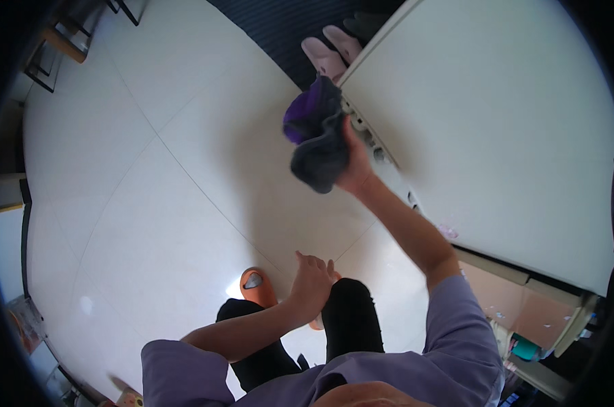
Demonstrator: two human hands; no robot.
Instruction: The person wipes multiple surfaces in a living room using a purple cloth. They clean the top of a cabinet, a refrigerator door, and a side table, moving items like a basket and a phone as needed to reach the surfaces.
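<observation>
My right hand (pixel 359 165) is raised forward, gripping a bundle of soft dark grey fabric (pixel 321 157). Joined to it or lying against it is a purple piece (pixel 299 114); I cannot tell whether they form one item. Most of my right fingers are hidden behind the bundle. My left hand (pixel 313 280) is held low in front of my knees, near the right one, with nothing in it and its fingers partly spread. Below it show black trousers (pixel 352 315) and an orange slipper (pixel 258 287) on my foot.
A large white flat surface (pixel 500 127) extends along my right, with pinkish drawers (pixel 520 295) at its near end. Pink clogs (pixel 324 56) stand on a dark ribbed mat (pixel 266 25) ahead. Pale tiles (pixel 159 203) cover the floor. Chair legs (pixel 44 71) stand at the far left.
</observation>
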